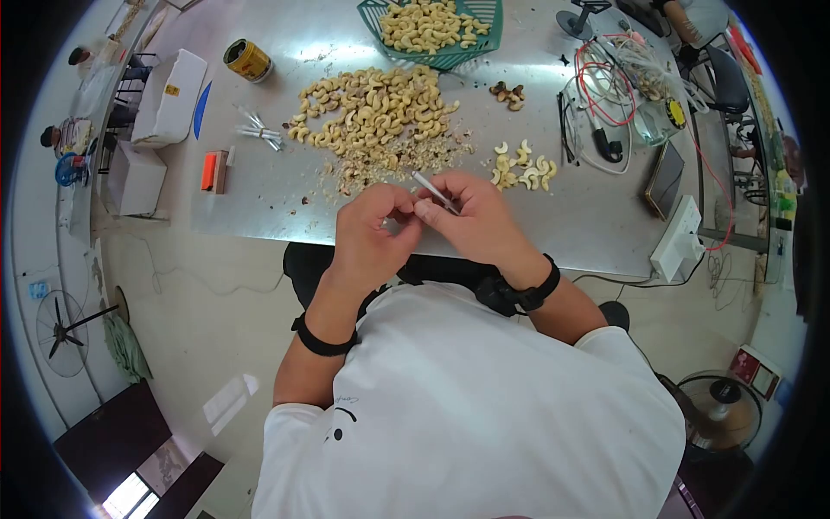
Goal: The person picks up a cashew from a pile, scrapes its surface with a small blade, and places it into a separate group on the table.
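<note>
Near the front edge of the surface (285,216), both hands meet just above the metal top. The right hand (474,221) has a closed grip on a thin metal tool (435,192), pinched between thumb and fingers so that one end slants toward the other hand. The left hand (372,227) is curled shut right against that end. Whatever its fingertips pinch is hidden, so I cannot tell what it holds. Holding the hands this close seems to steady the tool against the left fingertips.

Just beyond the hands, toward the middle of the surface, lies a loose pile of cashews (376,112) with crumbs and flakes (389,164) along its near side. A small cluster of pale cashews (523,166) sits apart to the right, probably kept separate from the pile, and a few darker nuts (508,93) lie farther back. At the far edge, a green basket (450,59) holds more cashews. A tin can (248,60) stands open near the far left corner, its contents not visible. Cables (605,86) crowd the right side.
</note>
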### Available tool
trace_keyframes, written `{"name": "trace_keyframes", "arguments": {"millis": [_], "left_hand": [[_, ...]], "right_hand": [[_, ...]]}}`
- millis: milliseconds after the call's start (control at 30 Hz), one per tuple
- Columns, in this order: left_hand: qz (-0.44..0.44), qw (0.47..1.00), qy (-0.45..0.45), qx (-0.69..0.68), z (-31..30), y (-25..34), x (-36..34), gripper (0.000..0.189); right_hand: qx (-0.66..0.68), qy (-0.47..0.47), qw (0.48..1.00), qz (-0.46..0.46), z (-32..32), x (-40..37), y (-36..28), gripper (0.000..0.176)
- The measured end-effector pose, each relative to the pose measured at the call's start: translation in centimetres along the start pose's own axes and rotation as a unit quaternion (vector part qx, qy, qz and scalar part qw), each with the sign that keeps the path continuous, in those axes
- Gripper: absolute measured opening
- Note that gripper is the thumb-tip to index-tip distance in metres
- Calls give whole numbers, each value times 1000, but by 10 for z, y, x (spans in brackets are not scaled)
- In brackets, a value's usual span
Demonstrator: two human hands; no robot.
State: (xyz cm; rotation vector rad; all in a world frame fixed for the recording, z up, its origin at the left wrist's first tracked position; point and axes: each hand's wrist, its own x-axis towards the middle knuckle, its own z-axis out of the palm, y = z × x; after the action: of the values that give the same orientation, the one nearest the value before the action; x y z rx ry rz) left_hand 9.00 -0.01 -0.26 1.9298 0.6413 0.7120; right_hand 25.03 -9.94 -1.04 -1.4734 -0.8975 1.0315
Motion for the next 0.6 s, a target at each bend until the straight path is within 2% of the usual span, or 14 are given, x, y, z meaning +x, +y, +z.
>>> {"name": "trace_keyframes", "arguments": {"millis": [33,133,233,267,333,400,500,600], "left_hand": [[6,1000,-2,3,1,0,2,20],[-40,992,-31,-115,-3,7,8,21],[-19,998,-52,-27,-23,1,19,21],[-47,997,-52,9,-30,-1,25,22],[-103,990,-50,79,-40,-1,38,24],[-74,992,-35,99,-43,-4,51,27],[-52,986,-18,159,-48,-8,66,30],[11,974,2,225,-44,-18,79,34]], "right_hand": [[2,-6,1000,9,-2,2,2,21],[-31,-17,999,14,-12,10,-3,22],[-84,26,996,33,-27,30,-46,20],[-103,48,993,43,-33,41,-58,20],[52,145,984,-88,-41,75,-55,31],[91,161,976,-113,-54,93,-68,38],[125,125,977,-121,-51,102,-72,45],[92,39,991,-94,-42,106,-48,38]]}}
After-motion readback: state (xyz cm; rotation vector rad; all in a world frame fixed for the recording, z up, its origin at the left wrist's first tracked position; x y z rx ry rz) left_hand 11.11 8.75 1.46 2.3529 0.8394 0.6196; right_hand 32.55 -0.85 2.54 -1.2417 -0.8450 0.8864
